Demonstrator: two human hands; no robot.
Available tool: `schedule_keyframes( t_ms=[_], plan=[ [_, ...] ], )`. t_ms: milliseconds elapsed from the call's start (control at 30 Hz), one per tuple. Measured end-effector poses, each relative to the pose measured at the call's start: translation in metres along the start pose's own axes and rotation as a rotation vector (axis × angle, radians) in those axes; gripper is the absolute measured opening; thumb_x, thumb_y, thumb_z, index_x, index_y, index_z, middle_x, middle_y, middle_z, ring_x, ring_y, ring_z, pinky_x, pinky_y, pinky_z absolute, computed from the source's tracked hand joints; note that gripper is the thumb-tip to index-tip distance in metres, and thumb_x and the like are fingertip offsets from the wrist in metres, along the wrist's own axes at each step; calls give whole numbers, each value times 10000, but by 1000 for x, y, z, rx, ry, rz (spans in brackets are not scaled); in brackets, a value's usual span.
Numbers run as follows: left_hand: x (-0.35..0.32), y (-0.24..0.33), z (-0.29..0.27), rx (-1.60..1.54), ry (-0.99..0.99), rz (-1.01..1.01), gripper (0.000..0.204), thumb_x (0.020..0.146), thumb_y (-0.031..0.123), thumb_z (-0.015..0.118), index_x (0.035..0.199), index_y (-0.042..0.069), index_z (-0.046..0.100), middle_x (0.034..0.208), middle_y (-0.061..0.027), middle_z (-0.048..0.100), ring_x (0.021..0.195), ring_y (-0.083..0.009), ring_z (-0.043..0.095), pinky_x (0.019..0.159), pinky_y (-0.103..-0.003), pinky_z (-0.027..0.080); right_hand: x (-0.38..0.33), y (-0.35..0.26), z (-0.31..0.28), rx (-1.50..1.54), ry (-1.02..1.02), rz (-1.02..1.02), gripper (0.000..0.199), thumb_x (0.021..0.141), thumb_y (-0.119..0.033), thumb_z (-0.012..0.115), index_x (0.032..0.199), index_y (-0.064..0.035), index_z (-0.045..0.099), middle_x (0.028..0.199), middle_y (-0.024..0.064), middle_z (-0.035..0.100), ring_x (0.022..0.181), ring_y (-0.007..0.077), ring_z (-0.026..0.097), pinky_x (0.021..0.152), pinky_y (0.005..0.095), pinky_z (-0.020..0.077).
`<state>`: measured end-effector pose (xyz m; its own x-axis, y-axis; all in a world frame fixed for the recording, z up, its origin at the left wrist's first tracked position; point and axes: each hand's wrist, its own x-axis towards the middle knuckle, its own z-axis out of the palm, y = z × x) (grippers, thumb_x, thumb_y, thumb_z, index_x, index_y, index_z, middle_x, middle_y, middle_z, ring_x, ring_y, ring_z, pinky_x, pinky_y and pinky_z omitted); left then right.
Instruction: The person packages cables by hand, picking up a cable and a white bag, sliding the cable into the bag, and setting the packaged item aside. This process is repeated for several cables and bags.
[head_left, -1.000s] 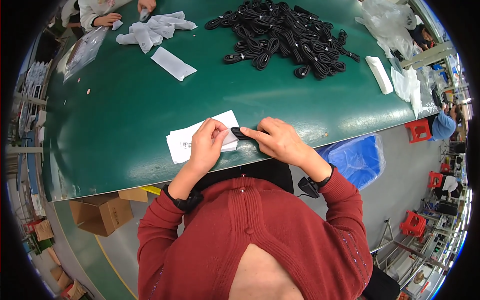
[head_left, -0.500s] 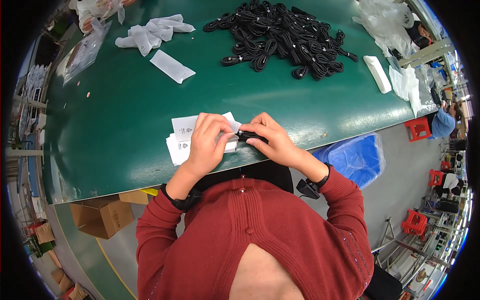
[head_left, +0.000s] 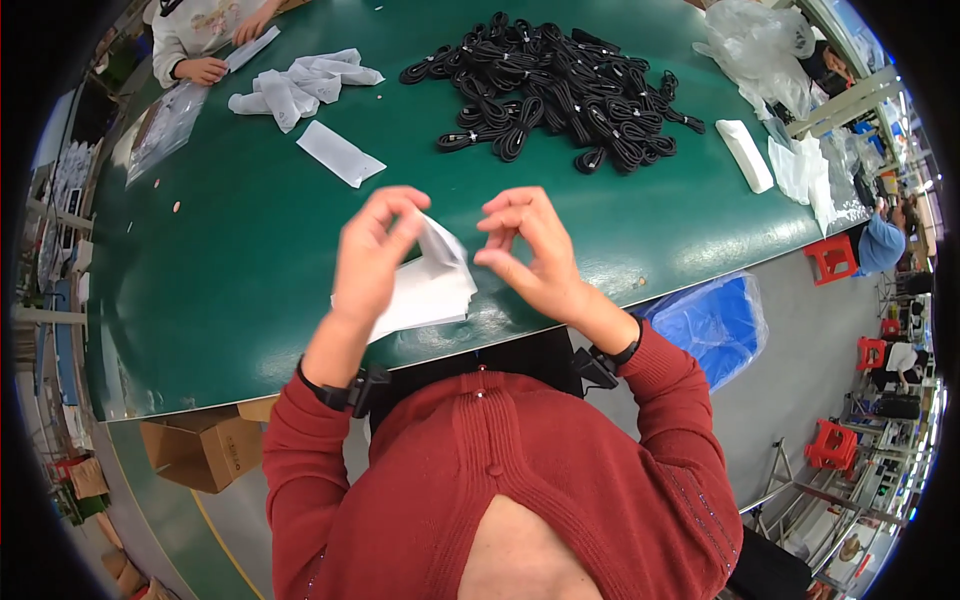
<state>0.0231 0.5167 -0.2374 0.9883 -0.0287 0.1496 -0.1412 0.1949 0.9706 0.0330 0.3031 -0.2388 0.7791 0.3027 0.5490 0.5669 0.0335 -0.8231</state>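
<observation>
Fingers (head_left: 405, 215) of the left hand (head_left: 370, 255) pinch a white plastic bag (head_left: 430, 275) raised over the green bench (head_left: 230, 260). Whether the right hand (head_left: 530, 250), fingers curled together, holds anything is hard to tell. At twelve o'clock lies a pile of black cables (head_left: 550, 90), well apart.
</observation>
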Motion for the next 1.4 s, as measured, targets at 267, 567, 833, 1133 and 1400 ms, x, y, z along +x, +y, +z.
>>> schedule_keyframes(
  t_ms=[267,567,833,1133,1400],
  plan=[
    [58,33,-53,539,426,447,209,920,89,614,1105,-7,599,1106,-104,640,955,-206,621,870,-301,493,26,86,-111,-1343,83,224,245,906,-248,655,1087,-94,595,922,174,593,731,372,633,641,433,537],
    [-54,-43,2,923,-210,333,171,804,14,710,958,24,636,962,-109,599,841,-243,604,744,-341,501,-17,57,-92,-1023,-27,344,270,895,-116,611,1131,-38,505,835,162,654,788,363,666,672,401,535],
    [-58,-56,1,756,-107,162,106,834,10,688,903,9,607,835,-78,595,704,-182,576,684,-296,480,-48,-8,-36,-401,-235,341,293,841,-1,577,1125,-3,503,879,163,649,794,304,665,725,343,515],
    [-58,-52,2,454,35,-82,60,871,-11,645,900,-1,594,838,-42,598,740,-105,532,684,-241,441,-52,-6,-37,-517,-524,107,290,808,2,601,1093,-16,549,977,158,657,840,346,656,731,391,528],
    [-59,-44,5,612,-106,241,111,829,-41,663,876,20,582,890,-73,632,754,-168,565,687,-275,458,-49,-6,-40,-316,-572,308,260,843,-47,598,1103,-40,590,964,136,665,821,319,655,754,372,520]
  ],
)
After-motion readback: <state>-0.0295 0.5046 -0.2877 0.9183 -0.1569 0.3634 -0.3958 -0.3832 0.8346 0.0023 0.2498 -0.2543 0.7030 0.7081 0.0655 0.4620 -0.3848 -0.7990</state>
